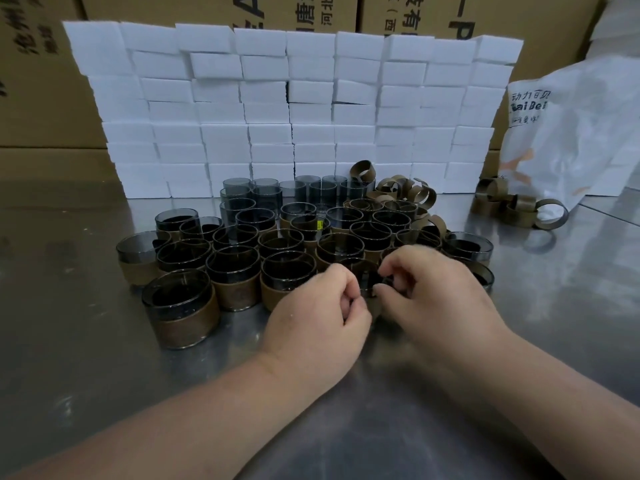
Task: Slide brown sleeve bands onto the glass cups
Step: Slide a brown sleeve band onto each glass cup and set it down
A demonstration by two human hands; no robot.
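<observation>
Beyond the left hand (320, 317) and right hand (429, 292), brown cartons (41, 98) back a wall of stacked white boxes (277, 109). Steel bench (104, 393) carries everything. Farther off, to the right of the hands, lies a white plastic bag (575, 133). Directly ahead of the hands, smoky glass cups (235, 268) stand packed together; the nearer ones wear brown bands (187, 327), the farthest rows are bare. Loose bands (519, 206) lie heaped ahead and to the right, beside the bag and behind the cups. Both hands, fingers curled, pinch one cup (363, 277) between them at the cluster's near edge; whether this cup is banded cannot be told.
</observation>
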